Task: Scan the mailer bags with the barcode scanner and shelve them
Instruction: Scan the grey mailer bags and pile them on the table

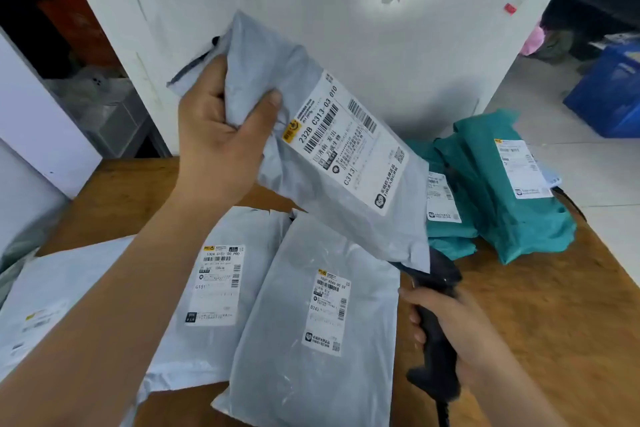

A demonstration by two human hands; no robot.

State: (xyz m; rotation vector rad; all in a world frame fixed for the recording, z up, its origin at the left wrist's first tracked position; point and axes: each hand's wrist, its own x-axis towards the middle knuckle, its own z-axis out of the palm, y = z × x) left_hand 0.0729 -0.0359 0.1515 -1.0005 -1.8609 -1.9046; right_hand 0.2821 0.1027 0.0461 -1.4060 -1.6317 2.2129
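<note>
Left hand [221, 135] grasps a grey mailer bag [311, 163] by its upper end, lifted above the wooden table [554, 322]; long axis slants from upper left down to lower right, label facing up. Right hand [450, 326] clenches the black barcode scanner [438, 288], its head tucked under the bag's lower corner.

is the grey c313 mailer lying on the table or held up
Held up: the left hand grips the grey mailer by its upper end, tilted above the wooden table.

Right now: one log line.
left hand: holds grey mailer raised | right hand: grips scanner below | table: teal mailers, grey mailers
</note>
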